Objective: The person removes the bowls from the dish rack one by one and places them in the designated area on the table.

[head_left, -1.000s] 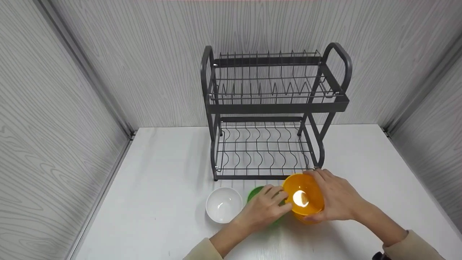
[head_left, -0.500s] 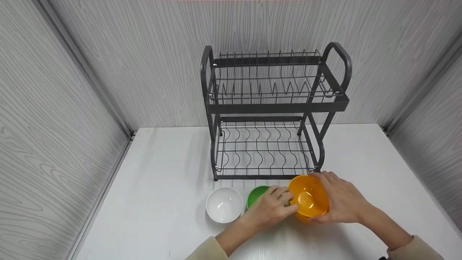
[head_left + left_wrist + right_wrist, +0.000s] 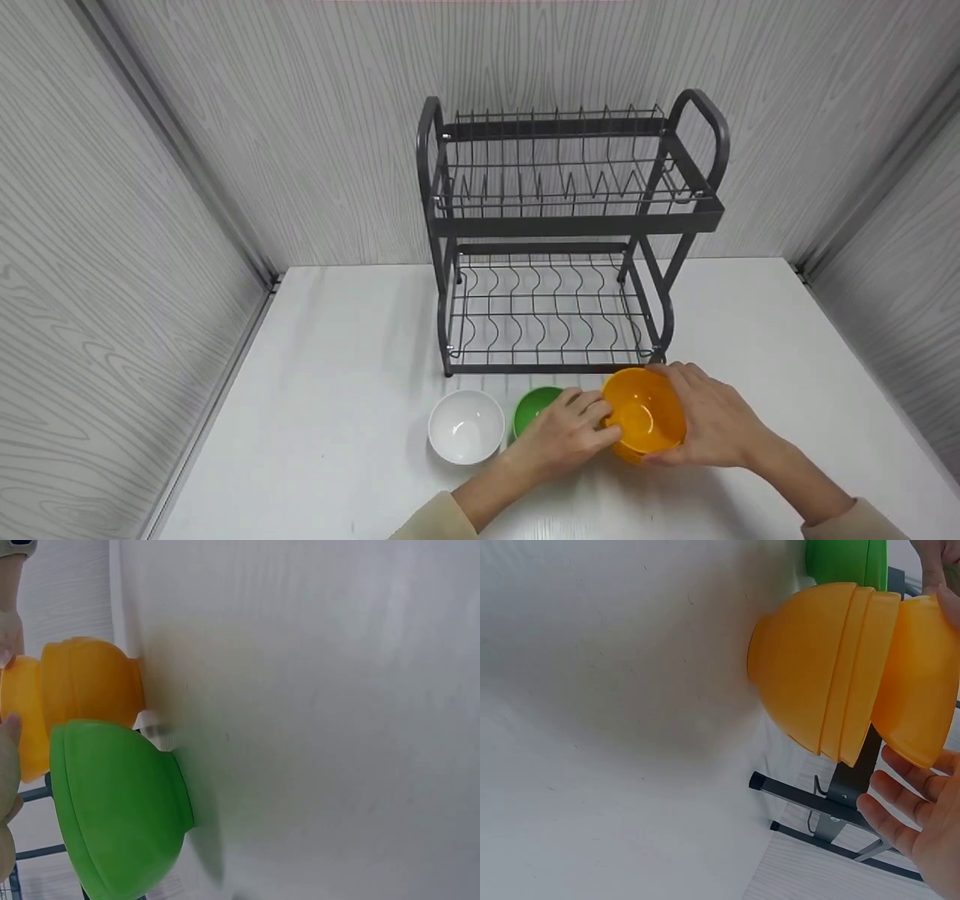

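An orange bowl (image 3: 637, 405) sits tilted in the mouth of a stack of orange bowls (image 3: 802, 667), whose rims lie close together. My right hand (image 3: 712, 424) grips the upper bowl's right side, thumb on the near side and fingers at the far rim. At its left rim, my left hand (image 3: 564, 439) pinches the edge between thumb and curled fingers. Beneath that hand stands a green bowl (image 3: 124, 806), partly hidden from above. A white bowl (image 3: 465, 429) rests upright to the left of the green one.
Behind the bowls stands a dark two-tier dish rack (image 3: 577, 225), its lower front bar close to the orange stack. Wood-grain panels (image 3: 352, 120) enclose the white table (image 3: 322, 420) at the back and sides.
Both hands and the upper orange bowl have shifted slightly right and a little toward me. More of the green bowl now shows; the white bowl and rack have stayed put.
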A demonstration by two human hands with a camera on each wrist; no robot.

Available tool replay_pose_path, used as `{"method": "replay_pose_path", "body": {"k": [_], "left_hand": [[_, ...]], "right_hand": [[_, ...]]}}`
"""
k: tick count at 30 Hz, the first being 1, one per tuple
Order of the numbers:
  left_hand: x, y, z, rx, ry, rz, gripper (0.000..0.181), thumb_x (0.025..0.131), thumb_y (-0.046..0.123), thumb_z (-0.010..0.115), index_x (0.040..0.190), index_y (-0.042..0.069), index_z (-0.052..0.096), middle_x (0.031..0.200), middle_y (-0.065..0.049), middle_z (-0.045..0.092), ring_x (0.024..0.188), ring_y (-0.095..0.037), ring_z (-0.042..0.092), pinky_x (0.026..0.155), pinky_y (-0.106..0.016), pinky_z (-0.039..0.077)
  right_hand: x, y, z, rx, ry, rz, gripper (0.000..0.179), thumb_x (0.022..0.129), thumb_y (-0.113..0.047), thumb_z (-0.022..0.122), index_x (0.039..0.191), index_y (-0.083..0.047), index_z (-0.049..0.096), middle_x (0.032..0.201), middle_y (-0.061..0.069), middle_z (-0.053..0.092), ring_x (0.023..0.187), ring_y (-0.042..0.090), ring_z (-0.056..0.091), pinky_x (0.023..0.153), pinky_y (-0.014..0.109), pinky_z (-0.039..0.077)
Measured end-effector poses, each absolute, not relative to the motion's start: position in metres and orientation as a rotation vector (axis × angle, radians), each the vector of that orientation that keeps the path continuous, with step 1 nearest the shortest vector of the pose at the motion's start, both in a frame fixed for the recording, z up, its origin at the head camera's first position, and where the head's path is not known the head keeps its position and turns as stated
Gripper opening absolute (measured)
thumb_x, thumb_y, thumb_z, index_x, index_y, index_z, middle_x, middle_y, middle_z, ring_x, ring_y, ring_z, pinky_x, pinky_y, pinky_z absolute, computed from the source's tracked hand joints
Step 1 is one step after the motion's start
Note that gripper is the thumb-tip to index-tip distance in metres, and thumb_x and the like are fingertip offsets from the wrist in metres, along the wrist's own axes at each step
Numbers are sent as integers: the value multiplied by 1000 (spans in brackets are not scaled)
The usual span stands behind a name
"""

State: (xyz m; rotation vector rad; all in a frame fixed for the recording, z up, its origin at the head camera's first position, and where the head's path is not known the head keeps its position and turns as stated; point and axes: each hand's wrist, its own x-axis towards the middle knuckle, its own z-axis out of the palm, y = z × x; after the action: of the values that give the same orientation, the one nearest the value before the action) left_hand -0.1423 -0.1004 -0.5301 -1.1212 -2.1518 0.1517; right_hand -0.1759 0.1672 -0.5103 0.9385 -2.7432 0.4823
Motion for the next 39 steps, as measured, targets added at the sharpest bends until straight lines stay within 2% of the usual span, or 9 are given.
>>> {"method": "replay_pose_path", "body": {"k": [9,14,23,34,39], "left_hand": [[-142,-100,-536,-1118,-2198,227,13,106,26,59,109,34,68,122,9,71,121,-12,65,102,-26,54],[-143,-100,-539,-1125,-2187,225,14,104,26,57,108,33,68,121,9,71,120,-12,66,102,-27,55],[-142,-99,-542,-1123,-2213,219,6,103,26,63,106,31,65,119,9,69,118,-12,65,99,-25,53],[-141,-99,-541,-1125,-2286,242,14,105,26,56,112,31,67,125,8,68,123,-12,63,102,-25,52],[-140,-103,-539,-1095,-2323,165,23,107,43,53,120,29,65,127,8,67,124,-12,62,101,-24,51]], "right_hand": [[-177,167,-520,935,-2719,470,117,54,-83,86,142,-14,53,118,1,67,101,15,61,75,40,62],[-177,168,-524,926,-2722,455,117,55,-84,86,142,-13,54,117,2,67,101,17,62,76,41,63],[-177,168,-528,915,-2733,444,116,54,-86,84,140,-13,56,117,1,65,102,16,63,78,42,63],[-176,168,-532,883,-2758,431,121,56,-90,80,144,-10,57,122,3,63,103,19,63,81,44,63],[-173,167,-532,883,-2747,428,123,58,-89,80,148,-10,54,126,5,63,104,20,64,82,44,63]]}}
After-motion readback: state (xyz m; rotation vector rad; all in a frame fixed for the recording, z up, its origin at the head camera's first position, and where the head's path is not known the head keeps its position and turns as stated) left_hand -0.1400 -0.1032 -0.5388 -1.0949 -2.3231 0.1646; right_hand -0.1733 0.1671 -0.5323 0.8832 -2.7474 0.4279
